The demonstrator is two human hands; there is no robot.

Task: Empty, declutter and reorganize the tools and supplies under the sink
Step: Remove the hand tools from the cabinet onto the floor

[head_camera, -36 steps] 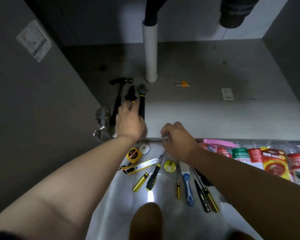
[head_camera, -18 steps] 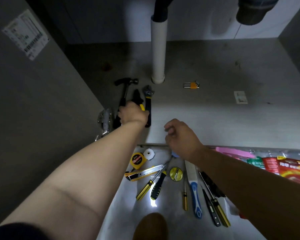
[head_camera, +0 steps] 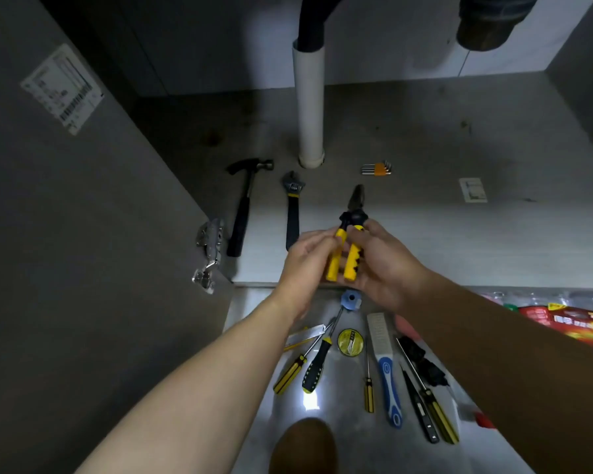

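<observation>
Pliers with yellow-and-black handles [head_camera: 351,261] hover above the front edge of the grey cabinet floor [head_camera: 459,234]; our left hand [head_camera: 302,268] pinches one handle, our right hand [head_camera: 387,268] curls round the other, both grips closed.

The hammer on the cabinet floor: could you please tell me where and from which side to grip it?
The hammer lies flat, head toward the back, black grip end nearest the front. Probably wrap that grip from above and the front; the hinge and wrench flank it.
</observation>
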